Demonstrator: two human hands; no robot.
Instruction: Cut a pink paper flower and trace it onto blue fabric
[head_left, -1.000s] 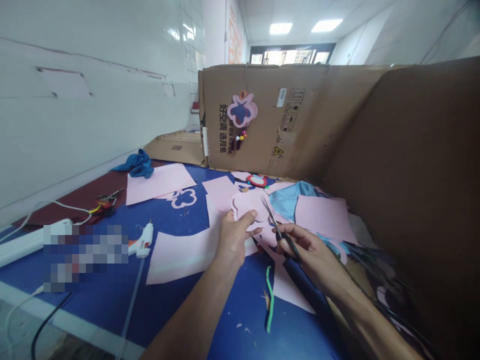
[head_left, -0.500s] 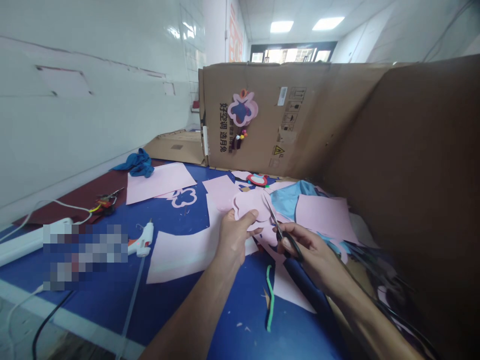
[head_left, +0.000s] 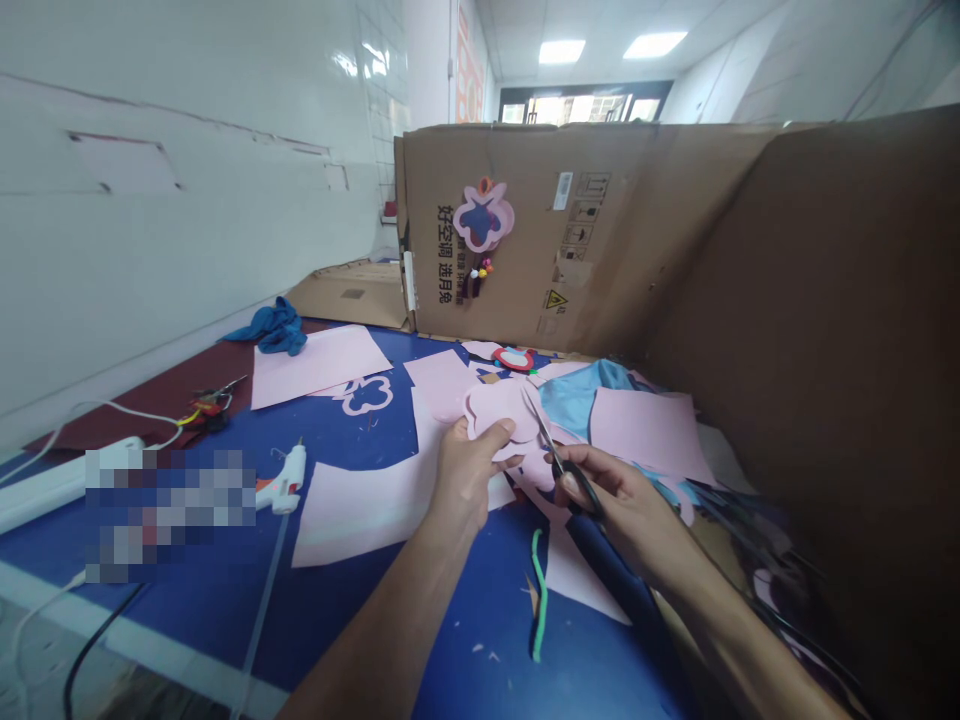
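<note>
My left hand (head_left: 469,470) pinches a pink cloud-shaped foam cutout (head_left: 501,411), thumb on top, above the blue table (head_left: 360,620). My right hand (head_left: 619,500) grips a pair of scissors (head_left: 551,445); the blades point up and left into the cutout's right edge. Pink foam offcuts (head_left: 375,505) lie just under both hands.
A white glue gun (head_left: 283,478) lies at the left, with cables and a white power strip (head_left: 52,485) beyond. Pink sheets (head_left: 319,362), a blue cloth (head_left: 276,328) and a green pipe cleaner (head_left: 538,595) lie around. Cardboard walls (head_left: 825,330) enclose the back and right; a pink-and-blue ornament (head_left: 484,215) hangs there.
Almost nothing has moved. The scissors and the cutout have shifted very slightly while both hands keep their hold.
</note>
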